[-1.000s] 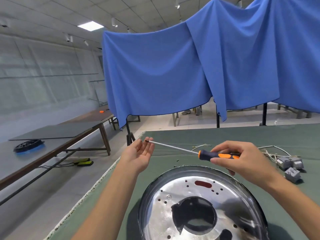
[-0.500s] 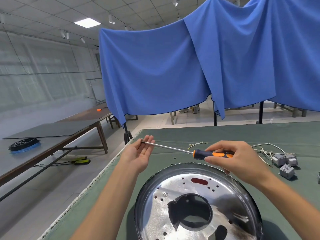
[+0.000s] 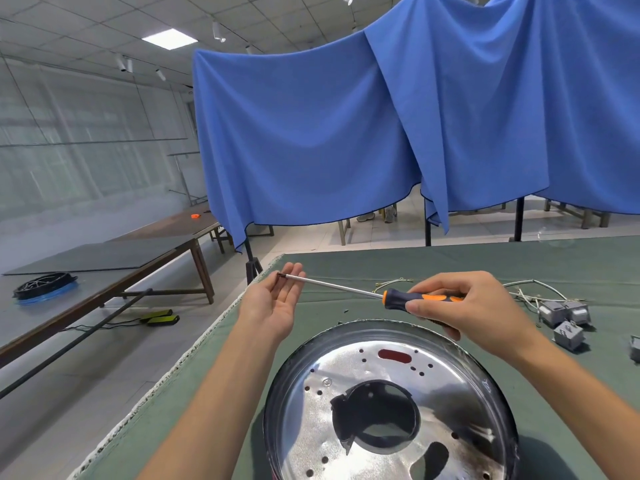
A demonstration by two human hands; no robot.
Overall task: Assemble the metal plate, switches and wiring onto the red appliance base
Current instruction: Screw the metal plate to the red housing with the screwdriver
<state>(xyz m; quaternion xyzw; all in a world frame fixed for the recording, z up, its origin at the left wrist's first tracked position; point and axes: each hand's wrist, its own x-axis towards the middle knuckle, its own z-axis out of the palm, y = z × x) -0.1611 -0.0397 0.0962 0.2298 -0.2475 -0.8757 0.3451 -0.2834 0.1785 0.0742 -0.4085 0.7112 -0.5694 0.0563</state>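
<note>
No words, numbers or brand names can be read anywhere. The metal plate point(image 3: 391, 407) bears a small round stamped mark near its holes, too small to make out.

blue cloth point(image 3: 346, 140) draped over dark stands, hanging behind the green-covered table point(image 3: 450, 261). tiled ceiling with a lit panel light point(image 3: 169, 38). pale tile floor point(image 3: 86, 393). long wooden bench point(image 3: 166, 244) at left under a dark sheet, black-and-blue ring point(image 3: 43, 284) lying on a grey surface beside it.
</note>
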